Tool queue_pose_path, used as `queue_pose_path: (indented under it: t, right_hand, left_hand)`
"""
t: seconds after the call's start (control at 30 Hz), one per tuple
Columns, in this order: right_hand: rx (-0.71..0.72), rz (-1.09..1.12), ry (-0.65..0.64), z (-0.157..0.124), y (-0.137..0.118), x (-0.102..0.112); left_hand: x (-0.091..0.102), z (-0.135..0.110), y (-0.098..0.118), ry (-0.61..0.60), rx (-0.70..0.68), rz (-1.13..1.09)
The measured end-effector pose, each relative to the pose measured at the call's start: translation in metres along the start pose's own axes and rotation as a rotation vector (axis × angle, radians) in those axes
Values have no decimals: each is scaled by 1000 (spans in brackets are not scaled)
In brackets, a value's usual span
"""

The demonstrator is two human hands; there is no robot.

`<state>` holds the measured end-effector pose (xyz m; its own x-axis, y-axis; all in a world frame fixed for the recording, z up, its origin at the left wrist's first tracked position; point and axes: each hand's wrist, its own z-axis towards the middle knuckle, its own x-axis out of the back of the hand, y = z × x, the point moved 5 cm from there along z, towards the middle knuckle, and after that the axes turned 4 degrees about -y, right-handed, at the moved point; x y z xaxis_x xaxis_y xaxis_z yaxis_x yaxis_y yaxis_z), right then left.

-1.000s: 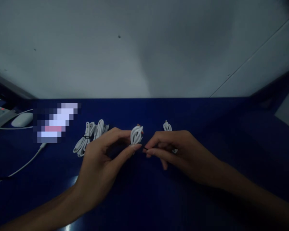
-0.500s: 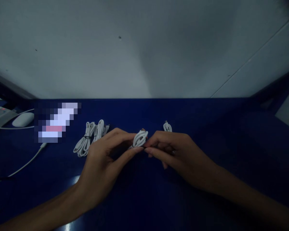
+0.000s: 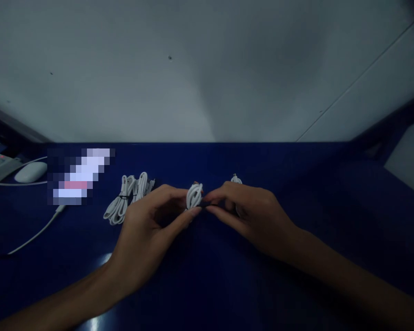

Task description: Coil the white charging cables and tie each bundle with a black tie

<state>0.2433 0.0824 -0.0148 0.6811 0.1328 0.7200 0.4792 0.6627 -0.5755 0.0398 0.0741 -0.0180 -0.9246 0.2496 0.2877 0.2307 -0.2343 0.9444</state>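
Observation:
A coiled white charging cable (image 3: 194, 196) is pinched between the thumb and fingers of my left hand (image 3: 151, 223), its loops standing up. A thin black twist tie (image 3: 204, 206) runs from the coil towards the right. My right hand (image 3: 255, 214) is closed, thumb and forefinger pinching the free end of that tie. Behind the right hand's knuckles lies another white cable (image 3: 236, 179), mostly hidden. Left of my left hand, bundled white cables (image 3: 121, 200) rest on the blue table, one with a black tie round its middle; my left hand partly covers them.
On the blue table (image 3: 207, 276), a blurred-out phone-like device (image 3: 84, 174) lies at the left with a white cord (image 3: 37, 239) plugged in. A white mouse (image 3: 31, 172) and a power strip (image 3: 0, 165) sit farther left. A pale wall (image 3: 141, 92) rises behind.
The held coil has shifted slightly left and turned more upright. My right hand has drawn a little away from it, and the black tie now shows stretched between the hands.

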Motion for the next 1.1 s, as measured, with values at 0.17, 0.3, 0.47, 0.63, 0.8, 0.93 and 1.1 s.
queue_pose_path:
  t: [0.17,0.3,0.47,0.63,0.8,0.93,1.1]
  right_hand:
    - [17,6,126,1,-2,6]
    - [-107,146,122,2,4,7]
    - [-328,486,36,-2,11,4]
    - [-395,746,-95,-1,12,4]
    - [-415,792,-93,2,13,8]
    - [-446,730,-97,1,15,7]
    - [-479,740,-117,0,14,4]
  left_hand:
    - [1,0,-2,40,104,-89]
    - [2,1,2,77,84,-109]
    - [2,1,7,106,66,-163]
    - [2,3,10,68,82,-251]
    - [0,3,10,-9,106,-307]
    - [-2,3,8,-63,123,-344]
    - [-2,5,7,-76,151,-372]
